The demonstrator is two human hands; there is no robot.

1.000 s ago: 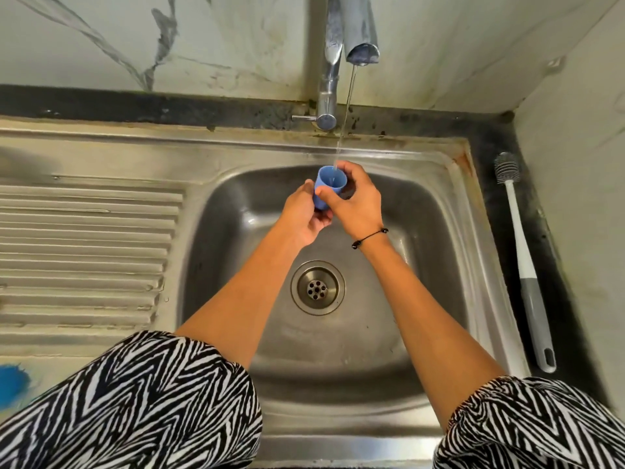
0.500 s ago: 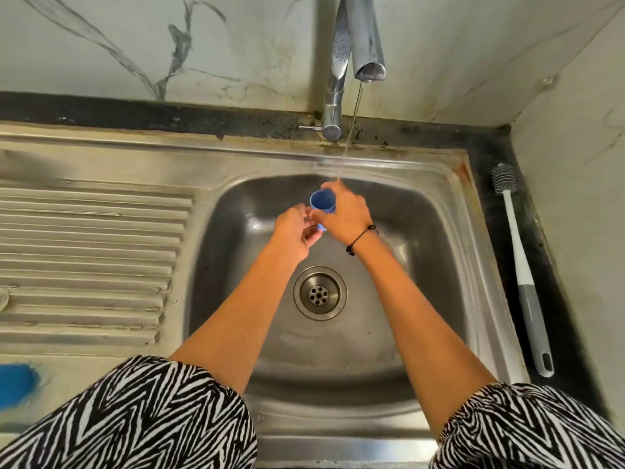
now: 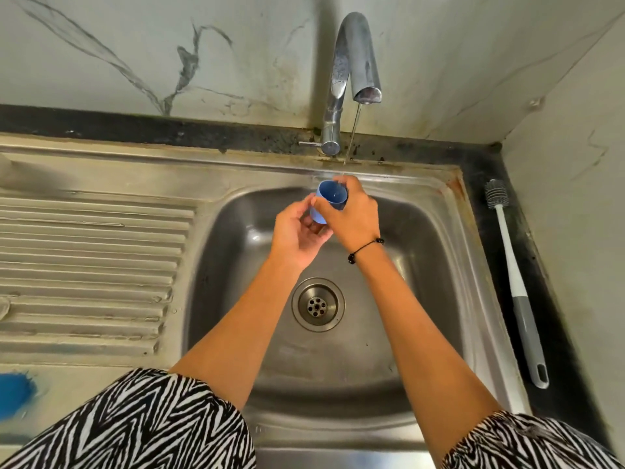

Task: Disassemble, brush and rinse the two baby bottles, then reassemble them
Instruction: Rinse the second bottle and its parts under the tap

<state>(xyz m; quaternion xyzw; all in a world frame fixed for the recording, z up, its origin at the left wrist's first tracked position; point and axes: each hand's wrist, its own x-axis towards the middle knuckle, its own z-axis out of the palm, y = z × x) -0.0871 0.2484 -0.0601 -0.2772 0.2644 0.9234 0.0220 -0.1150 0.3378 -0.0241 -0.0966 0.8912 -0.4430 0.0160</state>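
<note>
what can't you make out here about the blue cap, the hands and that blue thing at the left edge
1. Blue cap, head view: its lower part is hidden by the right hand and left hand.
2. Left hand's grip: fingertips lie behind the cap, so contact is unclear.
3. Blue object, bottom left: cut off by the frame edge and blurred, unidentifiable.
4. Bottle bodies: none in view.

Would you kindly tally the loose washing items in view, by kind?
Blue bottle cap, held under the tap by both hands: 1
Bottle brush, lying on the dark counter right of the sink: 1
Total: 2
</note>
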